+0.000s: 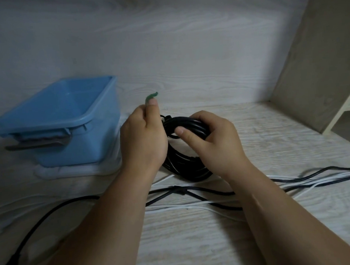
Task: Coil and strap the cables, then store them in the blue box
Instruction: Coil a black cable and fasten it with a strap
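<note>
Pale wood-grain counter [197,243] backed by a wall of the same finish, dim light. The black coil [184,168] stands tilted at centre, its lower arc on the counter and its upper arc raised in the right hand [213,142]. That grip is wrapped round the bundled turns, thumb across the front and fingers curled over the top. At this point the bundle runs roughly left to right.

Just left of the coil's top, the left hand [142,138] pinches a green strap [151,96] between thumb and forefinger, with the free end curling above the thumb. The strap appears to sit beside the bundle, not yet round it. Judged from this, the coming wrap must cross the bundle at right angles next to the right thumb, and the left hand is the nearer one to carry it.

Left of the coil, near but apart, stands the blue box [46,124], open top up. On the near side of the coil lie a loose black cable [194,192] and a white cable [195,205], uncoiled.
</note>
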